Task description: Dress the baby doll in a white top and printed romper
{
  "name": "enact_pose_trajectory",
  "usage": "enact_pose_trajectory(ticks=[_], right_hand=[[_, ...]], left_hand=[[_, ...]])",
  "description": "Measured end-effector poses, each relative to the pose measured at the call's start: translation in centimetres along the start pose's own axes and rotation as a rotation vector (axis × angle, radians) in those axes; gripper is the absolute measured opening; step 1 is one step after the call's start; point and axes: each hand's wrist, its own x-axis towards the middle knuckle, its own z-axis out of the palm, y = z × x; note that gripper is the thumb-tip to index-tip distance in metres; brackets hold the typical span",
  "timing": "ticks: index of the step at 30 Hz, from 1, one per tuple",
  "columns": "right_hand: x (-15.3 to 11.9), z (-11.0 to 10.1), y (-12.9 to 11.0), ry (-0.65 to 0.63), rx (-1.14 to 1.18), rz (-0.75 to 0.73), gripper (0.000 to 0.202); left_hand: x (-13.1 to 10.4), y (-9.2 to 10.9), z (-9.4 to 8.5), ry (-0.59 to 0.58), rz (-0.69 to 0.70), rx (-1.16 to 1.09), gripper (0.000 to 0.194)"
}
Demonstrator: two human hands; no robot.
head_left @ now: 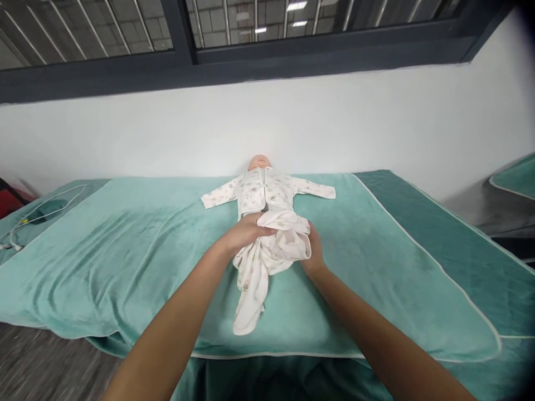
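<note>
A baby doll [259, 162] lies on its back on the green blanket, its head near the wall. It wears a white printed top [264, 188] with both sleeves spread out to the sides. Bunched white printed pants [284, 245] cover the doll's lower body, and one leg of the cloth hangs down toward the front edge. My left hand [249, 229] grips the cloth at its upper left side. At the right side of the bunch, my right hand [314, 250] holds the cloth, its fingers partly hidden behind it. The doll's legs are hidden.
The light green blanket [137, 250] covers the table, over a darker green cover [438, 239]. A white cable [50, 211] lies at the far left, near a red and black object [9, 200]. Behind stand a white wall and a barred window. Another green surface [518, 175] is at the far right.
</note>
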Motion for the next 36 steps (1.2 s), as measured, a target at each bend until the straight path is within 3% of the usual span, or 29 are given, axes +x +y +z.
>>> enact_pose_trajectory(ticks=[4,8,11,15,19,22,25,28,32,36], right_hand=[[1.0,0.8,-0.1,0.101,0.027,-0.067,0.022],[1.8,1.3,-0.1,0.152,0.003,-0.093,0.018],[2.0,1.3,0.0,0.162,-0.009,-0.091,0.018],[1.9,1.3,0.1,0.163,-0.003,-0.083,0.012],[1.9,1.5,0.2,0.136,-0.005,-0.044,0.016],[2.4,1.5,0.4,0.155,0.006,-0.009,0.021],[3.3,1.4,1.1,0.144,0.022,0.011,0.023],[4.5,1.1,1.9,0.127,0.016,-0.012,0.020],[6.3,0.8,2.2,0.133,-0.022,-0.042,0.016],[7.4,0.9,1.9,0.122,-0.054,-0.075,0.018]], left_hand=[[2.0,-0.3,-0.2,0.240,0.219,0.324,0.015],[3.6,-1.2,0.0,0.408,0.362,0.592,0.022],[3.9,-1.4,0.6,0.487,0.360,0.818,0.024],[4.0,-1.1,1.0,0.501,0.304,1.115,0.027],[4.9,-1.0,0.7,0.530,0.261,1.221,0.025],[5.4,-1.3,0.4,0.554,0.272,1.138,0.024],[5.4,-1.7,-0.1,0.538,0.290,0.847,0.018],[4.8,-1.8,-1.1,0.422,0.235,0.459,0.013],[3.3,-1.6,-2.4,0.268,0.093,0.098,0.028],[2.2,-1.8,-3.3,0.198,0.084,-0.235,0.035]])
